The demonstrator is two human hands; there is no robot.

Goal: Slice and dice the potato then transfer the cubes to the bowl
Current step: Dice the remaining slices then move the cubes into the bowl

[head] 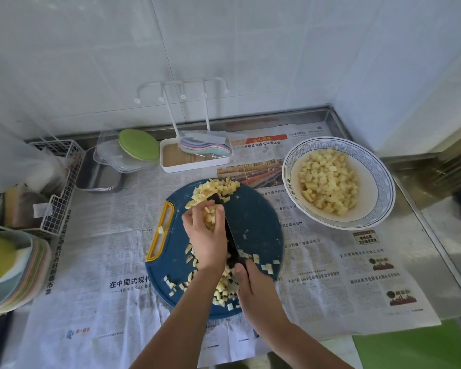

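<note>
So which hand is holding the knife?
The right hand grips the dark knife by its handle, nearest the camera; the left hand only cups potato cubes against the blade.

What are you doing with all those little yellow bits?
A person is dicing potato. The right hand grips a dark knife on the blue board, and the left hand scoops cubes up against its blade. The bowl on the right already holds lots of cubes, but many are still scattered on the board.
</note>
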